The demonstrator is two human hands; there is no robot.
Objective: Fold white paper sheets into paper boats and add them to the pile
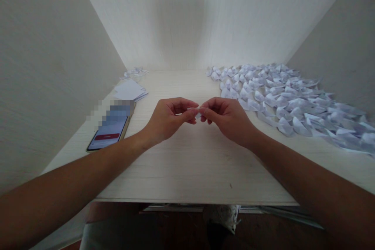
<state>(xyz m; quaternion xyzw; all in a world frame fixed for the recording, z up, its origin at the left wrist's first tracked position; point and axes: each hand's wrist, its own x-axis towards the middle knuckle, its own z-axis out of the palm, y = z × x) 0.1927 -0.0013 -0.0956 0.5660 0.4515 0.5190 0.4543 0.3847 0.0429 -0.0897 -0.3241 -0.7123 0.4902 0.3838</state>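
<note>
The left hand (170, 120) and right hand (229, 119), both pinched closed, held a small white paper piece (198, 115) between them over the pale wood-grained table (187, 168), left of folded white paper shapes (284, 125).

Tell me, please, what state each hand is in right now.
Left hand: closed, pinching a small white paper piece between thumb and fingers.
Right hand: closed, pinching the same piece from the other side.
</note>
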